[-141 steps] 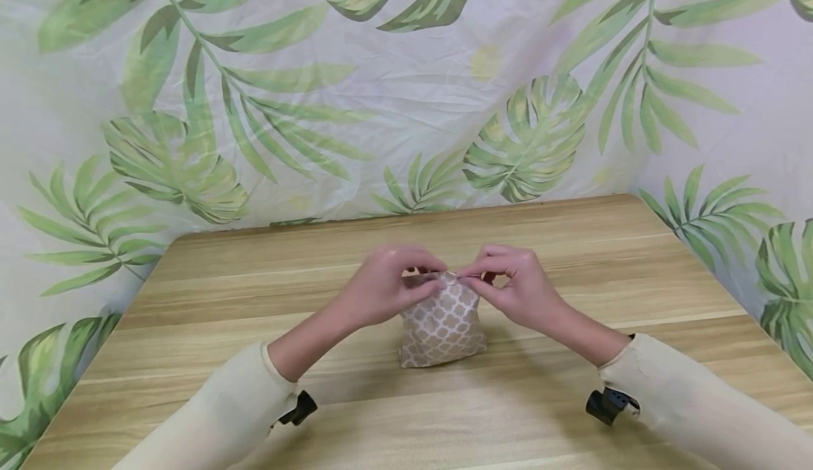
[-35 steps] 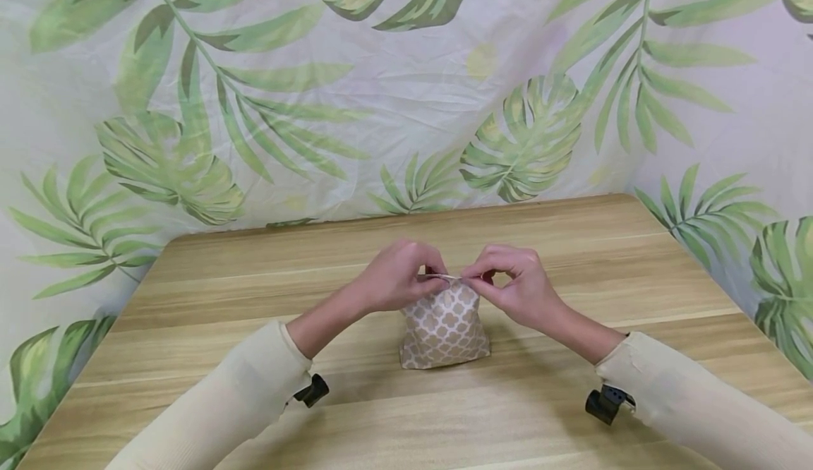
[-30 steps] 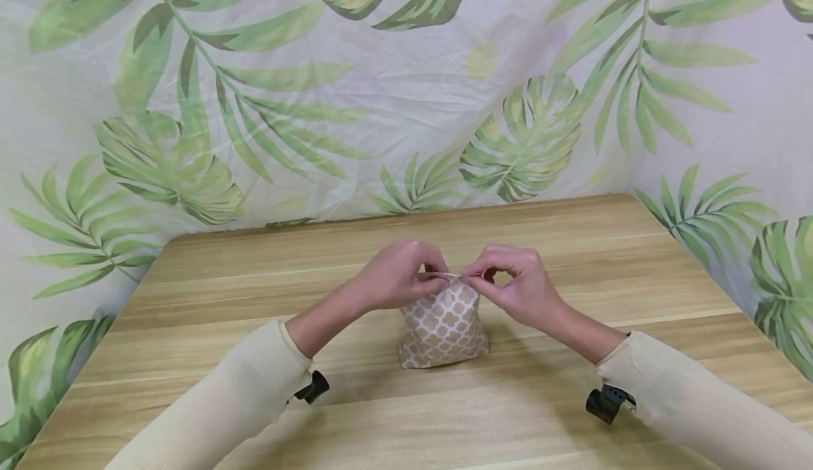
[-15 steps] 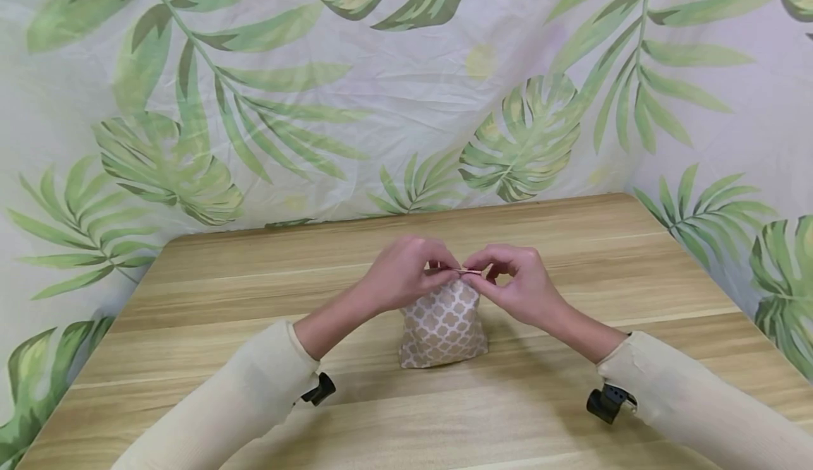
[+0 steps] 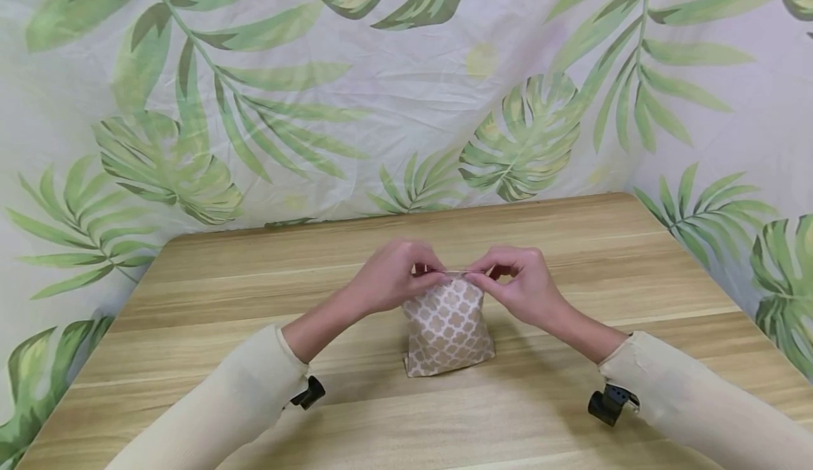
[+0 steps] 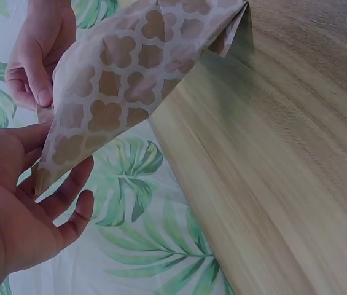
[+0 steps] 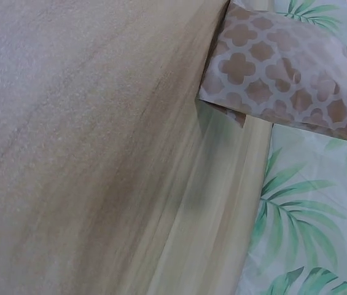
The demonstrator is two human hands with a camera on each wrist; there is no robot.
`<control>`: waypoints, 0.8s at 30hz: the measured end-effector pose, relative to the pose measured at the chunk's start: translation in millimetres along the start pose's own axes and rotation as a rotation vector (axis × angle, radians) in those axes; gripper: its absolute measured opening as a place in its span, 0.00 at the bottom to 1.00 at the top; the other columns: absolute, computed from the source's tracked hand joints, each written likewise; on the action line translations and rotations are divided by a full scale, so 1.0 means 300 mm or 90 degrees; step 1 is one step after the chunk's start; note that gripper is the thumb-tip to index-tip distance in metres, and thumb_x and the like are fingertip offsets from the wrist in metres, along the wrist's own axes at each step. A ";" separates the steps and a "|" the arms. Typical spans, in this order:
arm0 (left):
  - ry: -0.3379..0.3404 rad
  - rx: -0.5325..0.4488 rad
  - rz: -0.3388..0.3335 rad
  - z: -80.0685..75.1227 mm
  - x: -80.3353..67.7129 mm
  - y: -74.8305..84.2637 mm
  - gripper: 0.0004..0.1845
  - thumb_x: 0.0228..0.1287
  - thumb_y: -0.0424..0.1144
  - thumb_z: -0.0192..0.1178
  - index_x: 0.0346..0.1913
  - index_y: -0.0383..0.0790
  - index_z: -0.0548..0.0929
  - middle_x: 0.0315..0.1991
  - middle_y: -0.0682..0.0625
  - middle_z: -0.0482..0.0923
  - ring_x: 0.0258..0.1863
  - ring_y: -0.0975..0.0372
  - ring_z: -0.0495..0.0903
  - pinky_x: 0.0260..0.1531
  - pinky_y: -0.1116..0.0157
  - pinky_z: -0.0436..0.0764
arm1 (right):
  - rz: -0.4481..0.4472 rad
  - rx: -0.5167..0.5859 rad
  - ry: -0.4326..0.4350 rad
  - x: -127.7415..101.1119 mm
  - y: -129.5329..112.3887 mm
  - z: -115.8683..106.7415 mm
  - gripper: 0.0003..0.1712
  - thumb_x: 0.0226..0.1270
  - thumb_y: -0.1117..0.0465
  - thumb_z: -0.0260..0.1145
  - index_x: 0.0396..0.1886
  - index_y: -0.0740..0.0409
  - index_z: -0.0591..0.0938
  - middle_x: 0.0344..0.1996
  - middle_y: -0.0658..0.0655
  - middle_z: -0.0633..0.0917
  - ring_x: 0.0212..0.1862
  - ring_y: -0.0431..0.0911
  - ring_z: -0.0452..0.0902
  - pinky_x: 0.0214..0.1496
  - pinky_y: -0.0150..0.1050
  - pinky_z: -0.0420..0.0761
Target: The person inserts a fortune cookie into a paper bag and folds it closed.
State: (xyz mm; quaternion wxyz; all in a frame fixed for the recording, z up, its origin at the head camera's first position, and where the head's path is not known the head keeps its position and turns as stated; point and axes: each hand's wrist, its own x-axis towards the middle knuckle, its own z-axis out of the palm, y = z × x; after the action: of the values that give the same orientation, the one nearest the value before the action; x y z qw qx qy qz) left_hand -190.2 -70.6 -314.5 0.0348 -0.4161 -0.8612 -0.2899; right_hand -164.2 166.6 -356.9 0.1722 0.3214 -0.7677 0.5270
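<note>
A tan paper bag (image 5: 449, 325) with a white lattice pattern stands on the wooden table, its top edge drawn flat between both hands. My left hand (image 5: 394, 276) pinches the left part of that edge between thumb and fingers. At the right part, my right hand (image 5: 517, 283) pinches it the same way. A short stretch of the edge shows between the fingertips. In the left wrist view the bag (image 6: 121, 86) slants down to the left hand (image 6: 13, 203), its other fingers spread loosely behind. The right wrist view shows the bag's bottom corner folded; the hands are mostly cut off.
The wood-grain table (image 5: 254, 293) reaches back to a leaf-printed cloth (image 5: 381, 96) that hangs behind and beside it. Small black cameras (image 5: 309, 392) sit at both wrists, below the cream sleeves (image 5: 222, 399).
Over the last half second my left hand has shifted left, away from the right, widening the gap along the top edge. The bag's base has swung slightly toward me. The right hand has barely moved.
</note>
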 end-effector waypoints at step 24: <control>-0.013 -0.111 -0.098 -0.005 -0.068 -0.125 0.06 0.66 0.23 0.65 0.41 0.28 0.90 0.30 0.47 0.87 0.27 0.67 0.77 0.30 0.70 0.79 | 0.215 -0.001 -0.048 0.029 0.057 0.022 0.04 0.65 0.70 0.75 0.38 0.65 0.90 0.30 0.58 0.89 0.27 0.45 0.81 0.25 0.31 0.80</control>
State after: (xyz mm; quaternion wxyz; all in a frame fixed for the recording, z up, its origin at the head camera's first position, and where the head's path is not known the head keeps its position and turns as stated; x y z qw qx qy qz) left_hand -204.7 -103.9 -337.0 -0.0324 -0.3533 -0.8622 -0.3615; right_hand -181.6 161.9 -366.2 0.0525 0.2069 -0.8169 0.5358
